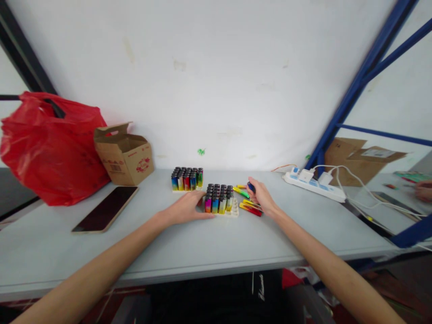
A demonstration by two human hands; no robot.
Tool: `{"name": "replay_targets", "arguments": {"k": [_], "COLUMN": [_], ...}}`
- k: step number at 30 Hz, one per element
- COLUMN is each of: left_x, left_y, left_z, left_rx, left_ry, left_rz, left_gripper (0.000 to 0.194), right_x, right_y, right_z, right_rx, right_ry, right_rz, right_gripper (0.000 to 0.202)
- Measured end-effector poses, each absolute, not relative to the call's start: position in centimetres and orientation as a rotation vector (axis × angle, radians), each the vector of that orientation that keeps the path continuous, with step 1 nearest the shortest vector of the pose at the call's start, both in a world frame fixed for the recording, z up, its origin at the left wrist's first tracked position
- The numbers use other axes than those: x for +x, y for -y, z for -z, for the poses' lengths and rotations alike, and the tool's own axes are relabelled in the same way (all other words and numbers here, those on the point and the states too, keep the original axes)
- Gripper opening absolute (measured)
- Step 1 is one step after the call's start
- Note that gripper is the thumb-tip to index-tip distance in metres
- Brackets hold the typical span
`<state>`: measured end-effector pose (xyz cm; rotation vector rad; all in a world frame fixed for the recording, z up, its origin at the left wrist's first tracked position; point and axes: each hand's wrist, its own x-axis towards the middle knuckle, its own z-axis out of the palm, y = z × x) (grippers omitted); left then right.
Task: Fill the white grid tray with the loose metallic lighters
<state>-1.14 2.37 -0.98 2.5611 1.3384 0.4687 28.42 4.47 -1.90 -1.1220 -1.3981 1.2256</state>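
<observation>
In the head view, a white tray [233,213] bears several upright lighters [215,204] with dark tops; its right end shows bare slots. My left hand [189,208] rests around the tray's left side, thumb along the front and fingers behind. My right hand [260,196] is closed on a dark blue item, perhaps a lighter [250,186], to the right of the tray. Beneath and beside that hand lie loose lighters, red and yellow ones [250,208] and a green one [241,192]. A second group of upright lighters [186,180] stands behind, to the left.
At the left are a phone [105,210], an open cardboard box [130,159] and a red plastic bag [54,148]. A white power strip [315,187] with cables lies at the right, near a blue metal frame [351,103]. Another person's hand [423,191] shows at the far right.
</observation>
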Motion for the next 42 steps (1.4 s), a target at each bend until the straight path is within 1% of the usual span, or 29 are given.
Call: {"name": "replay_targets", "arguments": {"k": [5,8,11,13,15,18,20,21,25,30,37,42], "left_x": [-1.2,-1.3,-1.2,-1.2,-1.1,-1.1,-1.2,-1.2,-1.2,-1.2,-1.2,-1.3], "left_y": [-2.6,-2.6,-2.5,-2.3,-2.2,-2.3,-2.4,-2.5,-2.5,-2.3,-2.3,-2.3], "left_z": [1.2,1.2,1.1,0.9,0.9,0.9,1.0,1.1,1.1,1.0,0.8,0.9], "left_rx": [2.565,2.56,2.534,2.515,2.509,2.53,2.554,2.564,2.569,2.536,2.528,2.53], "left_ry": [-1.323,-1.311,-1.305,-1.31,-1.312,-1.297,-1.285,-1.28,-1.276,-1.297,-1.258,-1.261], "left_rz": [-0.472,-0.49,-0.52,-0.531,-0.538,-0.543,-0.534,-0.529,-0.518,-0.53,-0.549,-0.564], "left_gripper": [0.065,0.066,0.067,0.067,0.067,0.066,0.065,0.066,0.066,0.066,0.067,0.068], "right_x": [28.4,28.4,28.3,28.3,28.3,28.4,28.4,28.4,28.2,27.7,27.3,26.8], "right_y": [-4.5,-4.3,-3.8,-3.3,-2.8,-2.1,-1.8,-1.7,-1.5,-1.4,-1.7,-2.1], "right_z": [2.1,1.7,1.1,0.7,0.3,-0.1,-0.3,-0.3,-0.1,0.5,1.4,1.6], "right_rx": [-1.167,-1.133,-1.041,-0.983,-0.945,-0.924,-0.926,-0.935,-0.99,-0.976,-0.851,-0.914], "right_ry": [1.388,1.427,1.528,1.637,1.776,2.009,2.119,2.153,2.167,2.15,2.31,2.374], "right_rz": [-1.237,-1.268,-1.204,-1.108,-0.984,-0.642,-0.435,-0.395,-0.502,-0.609,-0.582,-0.357], "right_gripper": [0.054,0.059,0.065,0.063,0.056,0.045,0.042,0.042,0.04,0.042,0.039,0.04]}}
